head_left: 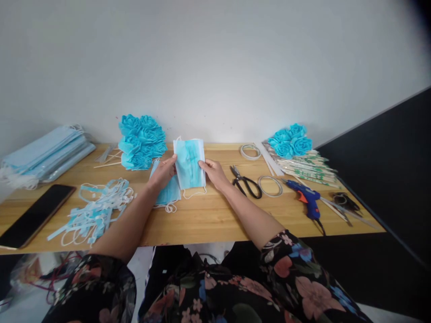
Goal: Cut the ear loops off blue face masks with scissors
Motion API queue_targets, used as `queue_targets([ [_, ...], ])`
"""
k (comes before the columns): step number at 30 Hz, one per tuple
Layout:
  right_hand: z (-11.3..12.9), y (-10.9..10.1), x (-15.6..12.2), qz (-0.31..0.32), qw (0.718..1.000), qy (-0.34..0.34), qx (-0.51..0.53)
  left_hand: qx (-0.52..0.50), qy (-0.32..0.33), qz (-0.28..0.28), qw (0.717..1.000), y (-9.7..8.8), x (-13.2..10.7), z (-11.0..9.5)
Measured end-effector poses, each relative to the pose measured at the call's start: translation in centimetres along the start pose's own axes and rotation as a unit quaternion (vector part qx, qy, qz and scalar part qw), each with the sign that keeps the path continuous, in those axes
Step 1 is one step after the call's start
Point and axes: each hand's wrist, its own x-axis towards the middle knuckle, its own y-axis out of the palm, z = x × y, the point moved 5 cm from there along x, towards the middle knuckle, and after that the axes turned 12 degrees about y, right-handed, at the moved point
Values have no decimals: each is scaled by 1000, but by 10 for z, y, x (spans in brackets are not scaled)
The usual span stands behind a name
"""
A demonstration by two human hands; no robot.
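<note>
Mask of pleated light-blue fabric with white loops [191, 163] stands spread before me, I see from afar: the left hand [164, 172], nearly closed, pinches its left edge, and the right hand [214, 173] likewise pinches the opposite edge, while another blue fabric mask [170, 193] lies beneath the left hand and black-handled metal shears [239, 177] rest right of the right hand

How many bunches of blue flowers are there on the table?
2. The left bunch is near the back of the table, left of the held mask. The right bunch is near the back, right of the scissors. No others show.
</note>
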Motion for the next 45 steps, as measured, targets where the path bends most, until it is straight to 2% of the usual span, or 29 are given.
queue_targets([
  [5, -2, -6, 0, -47, 997, 41, 48, -4, -3, 14, 1000, 2, 0, 0],
  [9, -4, -8, 6, -47, 987, 67, 138, 0, -5, 56, 998, 5, 0, -3],
  [14, 2, -23, 17, -77, 943, 38, 322, -14, -14, 89, 996, 5, 0, -4],
  [18, 8, -34, 16, -79, 919, 52, 382, -30, -23, 83, 996, 4, 0, -3],
  [21, 10, -29, 10, -18, 927, 90, 363, -42, -31, 74, 996, 2, 2, -2],
  [24, 5, -16, 4, 60, 946, 143, 284, -54, -33, 66, 996, 1, 4, -1],
  [26, -1, -10, 4, 81, 952, 170, 241, -60, -34, 67, 995, 2, 4, 0],
  [29, -9, -8, 9, 72, 952, 185, 234, -67, -39, 78, 994, 3, 5, 1],
  [33, -8, -12, 15, 58, 950, 140, 272, -71, -41, 79, 994, 3, 5, 0],
  [36, -5, -13, 14, 75, 954, 116, 267, -72, -53, 85, 992, 3, 5, 0],
  [41, -4, -9, 10, 107, 959, 127, 231, -74, -60, 89, 991, 3, 6, 1],
  [45, 4, -17, 4, 80, 959, 123, 240, -79, -57, 86, 992, 2, 7, 1],
])
